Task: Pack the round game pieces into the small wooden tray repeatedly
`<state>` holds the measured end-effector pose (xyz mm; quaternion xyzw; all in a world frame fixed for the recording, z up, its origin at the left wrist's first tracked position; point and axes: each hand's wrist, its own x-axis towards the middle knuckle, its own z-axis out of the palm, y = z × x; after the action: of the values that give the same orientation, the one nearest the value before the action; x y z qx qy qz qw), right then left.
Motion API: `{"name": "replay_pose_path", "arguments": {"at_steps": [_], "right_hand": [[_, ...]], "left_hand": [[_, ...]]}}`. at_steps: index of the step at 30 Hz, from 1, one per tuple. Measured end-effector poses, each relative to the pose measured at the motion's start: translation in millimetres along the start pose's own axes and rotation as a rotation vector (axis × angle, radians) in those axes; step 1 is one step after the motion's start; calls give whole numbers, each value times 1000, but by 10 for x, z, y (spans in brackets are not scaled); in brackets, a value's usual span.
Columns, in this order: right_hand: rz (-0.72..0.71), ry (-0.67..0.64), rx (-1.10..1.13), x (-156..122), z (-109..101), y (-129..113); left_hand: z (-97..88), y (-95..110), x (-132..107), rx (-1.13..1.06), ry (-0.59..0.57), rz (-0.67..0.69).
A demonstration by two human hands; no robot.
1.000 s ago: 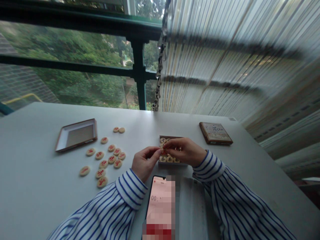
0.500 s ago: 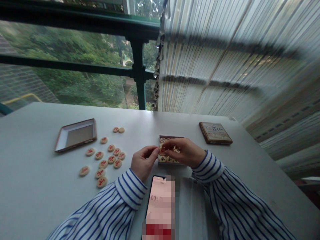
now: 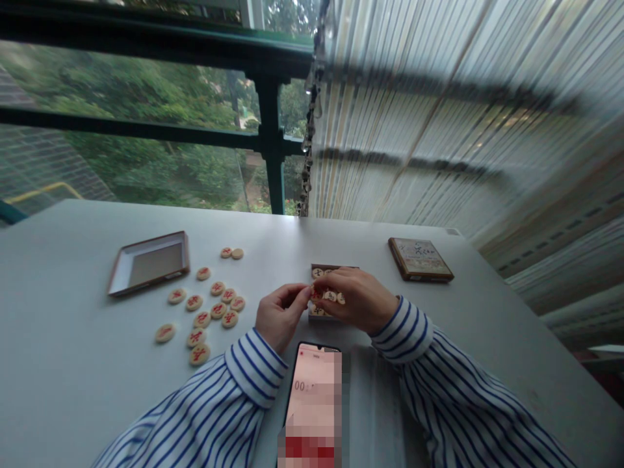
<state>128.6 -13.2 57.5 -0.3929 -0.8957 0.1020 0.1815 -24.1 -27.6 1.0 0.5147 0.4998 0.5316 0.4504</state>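
An open box (image 3: pixel 319 318) in the centre holds round xiangqi pieces (image 3: pixel 330 296) with dark characters; my right hand covers much of it. My left hand (image 3: pixel 280 315) is closed at the box's left edge, thumb and forefinger pinched on a small pale xiangqi piece (image 3: pixel 312 288). The fingertips of my right hand (image 3: pixel 363 298) meet it there from the other side, also closed around it. The piece is mostly hidden between the fingers. Loose xiangqi pieces with red characters (image 3: pixel 218 311) lie scattered left of my left hand.
An upturned box lid (image 3: pixel 114 289) lies at the left, a flat closed box (image 3: pixel 422 257) at the right. A phone (image 3: pixel 316 370) rests between my forearms, beside a pale translucent item (image 3: pixel 375 403). The white table (image 3: pixel 273 234) ends at a window and a strand curtain (image 3: pixel 390 117).
My right hand has shifted slightly left and its fingers have drawn closer together, uncovering different pieces in the box. My left hand stays almost still.
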Motion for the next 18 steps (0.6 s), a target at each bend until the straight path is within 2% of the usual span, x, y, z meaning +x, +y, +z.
{"name": "replay_pose_path", "arguments": {"at_steps": [18], "right_hand": [[10,-23,-82,-7,-37,-32]], "left_hand": [[-1,-32,-10,28,-42,34]]}}
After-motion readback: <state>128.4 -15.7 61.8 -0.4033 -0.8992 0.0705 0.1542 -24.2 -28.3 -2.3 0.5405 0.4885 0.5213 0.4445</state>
